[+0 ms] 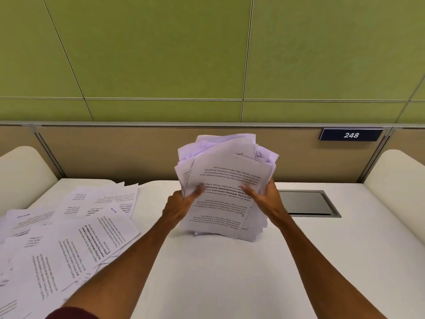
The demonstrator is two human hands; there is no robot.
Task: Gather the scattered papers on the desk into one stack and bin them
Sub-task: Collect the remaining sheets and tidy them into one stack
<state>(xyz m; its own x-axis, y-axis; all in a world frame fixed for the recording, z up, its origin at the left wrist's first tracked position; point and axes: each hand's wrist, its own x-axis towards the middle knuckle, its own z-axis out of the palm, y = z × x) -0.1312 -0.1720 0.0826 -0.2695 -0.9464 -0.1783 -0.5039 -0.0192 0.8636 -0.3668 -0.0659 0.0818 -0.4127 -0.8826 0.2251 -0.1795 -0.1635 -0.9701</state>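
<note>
Both hands hold an uneven stack of printed white papers (224,180) upright, its lower edge resting on the white desk (207,272) near the middle. My left hand (181,203) grips the stack's left side, thumb across the front sheet. My right hand (264,199) grips the right side, thumb on the front too. Several loose printed sheets (69,238) lie overlapping across the left part of the desk, some reaching past the near left edge. No bin is in view.
A grey metal cable hatch (308,203) is set into the desk right of the stack. A beige partition (138,153) with a "248" sign (351,135) backs the desk. Cream side dividers (20,176) (400,185) flank it.
</note>
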